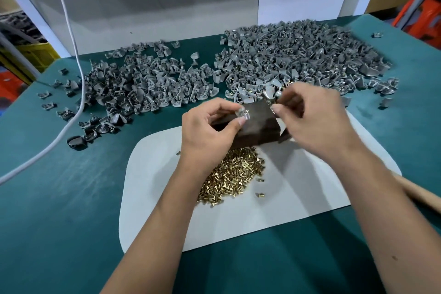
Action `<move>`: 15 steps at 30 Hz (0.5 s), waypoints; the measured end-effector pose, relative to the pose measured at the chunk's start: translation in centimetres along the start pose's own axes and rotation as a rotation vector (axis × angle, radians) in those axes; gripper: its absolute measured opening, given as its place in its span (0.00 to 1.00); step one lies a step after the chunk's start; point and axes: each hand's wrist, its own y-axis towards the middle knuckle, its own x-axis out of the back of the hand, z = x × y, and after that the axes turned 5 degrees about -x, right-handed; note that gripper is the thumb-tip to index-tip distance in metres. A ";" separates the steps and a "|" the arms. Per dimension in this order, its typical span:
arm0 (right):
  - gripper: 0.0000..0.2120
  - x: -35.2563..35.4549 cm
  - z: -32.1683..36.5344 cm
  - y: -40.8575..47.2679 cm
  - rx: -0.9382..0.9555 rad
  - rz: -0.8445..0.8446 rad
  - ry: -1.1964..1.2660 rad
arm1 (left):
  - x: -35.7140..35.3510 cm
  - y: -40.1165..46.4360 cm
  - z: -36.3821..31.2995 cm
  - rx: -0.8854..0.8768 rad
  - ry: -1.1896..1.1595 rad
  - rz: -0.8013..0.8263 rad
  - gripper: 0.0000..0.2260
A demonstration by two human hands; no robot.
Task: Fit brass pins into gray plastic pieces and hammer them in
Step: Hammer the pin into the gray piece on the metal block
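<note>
Both hands work above the dark rectangular block [253,124], which probably serves as an anvil. The left hand [210,129] pinches a small gray plastic piece [243,113]; the right hand [310,114] pinches another gray piece [270,96]. The heap of small brass pins [235,175] lies near on the white mat [298,188], easy to reach.

We see a bright, even light from above, and it gives only soft shadows: a gray one under the left forearm on the white mat [152,222] and a faint one beside the dark block [257,126]. The hands are slightly blurred at the fingertips. The wide lens bends the bench [59,222] edges and the back panel [152,7]. The far corners look soft and darker.
</note>
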 end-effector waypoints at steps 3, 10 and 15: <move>0.11 2.6 -2.1 0.6 -0.183 0.149 -0.431 | -0.1 0.1 0.3 -0.009 0.174 -0.004 0.07; 0.14 2.2 -2.9 0.2 -0.236 0.342 -0.522 | 0.4 0.6 0.6 0.104 0.202 0.030 0.05; 0.12 3.5 -2.7 1.3 -0.206 0.257 -0.360 | 0.7 0.7 0.8 0.118 0.161 0.021 0.07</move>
